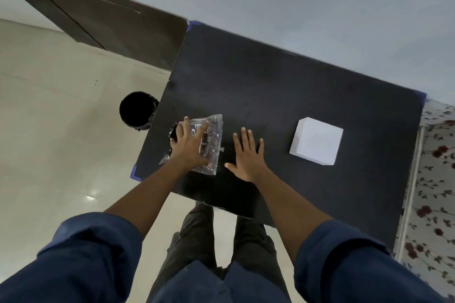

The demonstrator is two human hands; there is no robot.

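Left hand (188,149) rests on a clear plastic packet (214,134), fingers spread and fairly straight. Packet lies at the counter's (270,86) near left corner. Right hand (247,158) is just beside it, fingers straight, slightly spread. White box (316,140) sits well right; black bin (136,109) on the floor.

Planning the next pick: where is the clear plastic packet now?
Head view: the clear plastic packet lies on the black table near its left edge, under the left hand, left of the right hand.
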